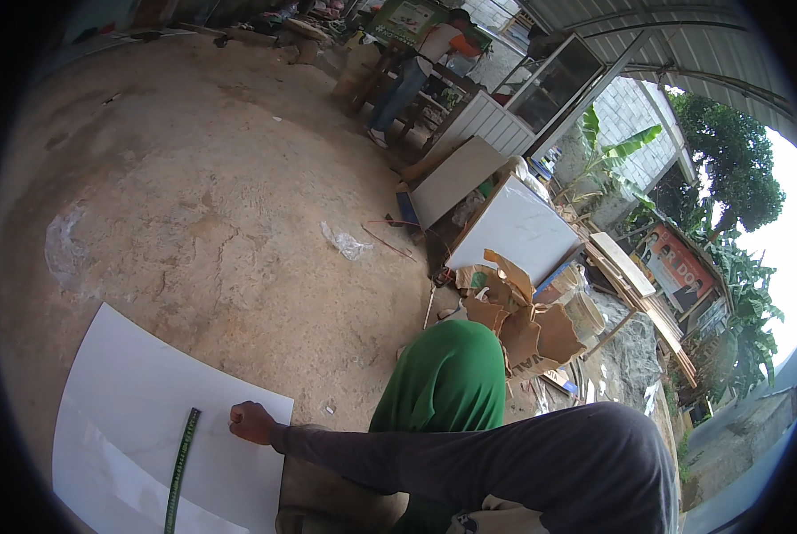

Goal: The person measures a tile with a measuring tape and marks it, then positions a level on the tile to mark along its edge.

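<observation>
White tile (131, 392) lies low at lower left, floor (211, 240) around it. Right grip (252, 423) over tile's right part; contact unclear. Green tape (182, 463) across tile, left of grip, apart from it. Right grip narrow, curled into fist; inside hidden. Left grip out of view, state cannot be told. Tile flat, glossy, faintly veined, paler reflection toward lower left. Farther right: green-clad knee (452, 374), torn carton (541, 334).

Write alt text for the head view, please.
A curled right hand is over a glossy white slab, beside a green measuring tape lying on it. Beyond a green-clad knee are torn cardboard and, farther back, another person.
</observation>
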A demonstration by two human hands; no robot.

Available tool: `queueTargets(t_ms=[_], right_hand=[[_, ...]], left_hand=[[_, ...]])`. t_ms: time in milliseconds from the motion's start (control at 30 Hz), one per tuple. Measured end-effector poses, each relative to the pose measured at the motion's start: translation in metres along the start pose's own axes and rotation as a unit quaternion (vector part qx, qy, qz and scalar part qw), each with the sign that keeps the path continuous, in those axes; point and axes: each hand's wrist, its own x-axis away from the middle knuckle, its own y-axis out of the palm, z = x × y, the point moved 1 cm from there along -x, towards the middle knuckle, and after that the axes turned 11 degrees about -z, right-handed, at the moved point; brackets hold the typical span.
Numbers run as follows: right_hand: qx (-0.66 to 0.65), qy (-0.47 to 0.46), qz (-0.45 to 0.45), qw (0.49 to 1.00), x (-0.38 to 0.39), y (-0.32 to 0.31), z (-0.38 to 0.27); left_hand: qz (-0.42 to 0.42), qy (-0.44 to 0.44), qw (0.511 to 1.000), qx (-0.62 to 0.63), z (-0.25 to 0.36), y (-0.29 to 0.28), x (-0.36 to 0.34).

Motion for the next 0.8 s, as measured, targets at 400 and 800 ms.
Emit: queueTargets(t_ms=[400,800], right_hand=[[-0.129,0.048,-0.053,0.989,-0.034,-0.013,-0.009],[-0.158,0.026,-0.104,0.982,-0.073,-0.007,-0.035]], left_hand=[[0.102,-0.077,0.939,0.320,0.084,-0.101,0.028],[0.104,-0.129,0.914,0.370,0.082,-0.124,0.051]])
